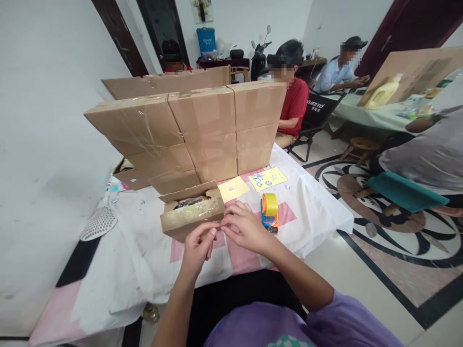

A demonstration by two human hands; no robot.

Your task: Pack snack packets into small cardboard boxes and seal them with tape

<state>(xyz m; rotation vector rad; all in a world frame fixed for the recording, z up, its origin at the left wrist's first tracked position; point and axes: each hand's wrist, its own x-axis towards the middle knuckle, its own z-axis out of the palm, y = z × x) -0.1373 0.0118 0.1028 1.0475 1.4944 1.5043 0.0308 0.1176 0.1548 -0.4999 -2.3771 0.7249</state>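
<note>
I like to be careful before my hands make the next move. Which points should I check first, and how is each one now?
1. Both hands in view: ok. The left hand and right hand meet at the fingertips, or nearly.
2. What the fingertips pinch: cannot tell; too small to make out.
3. Small cardboard box closed: not ok. Its rear flap is raised and dark contents show.
4. Tape dispenser clear of both hands: ok. It sits on the cloth, beyond the right hand.
5. Free end of the yellow tape roll ready: cannot tell.
</note>
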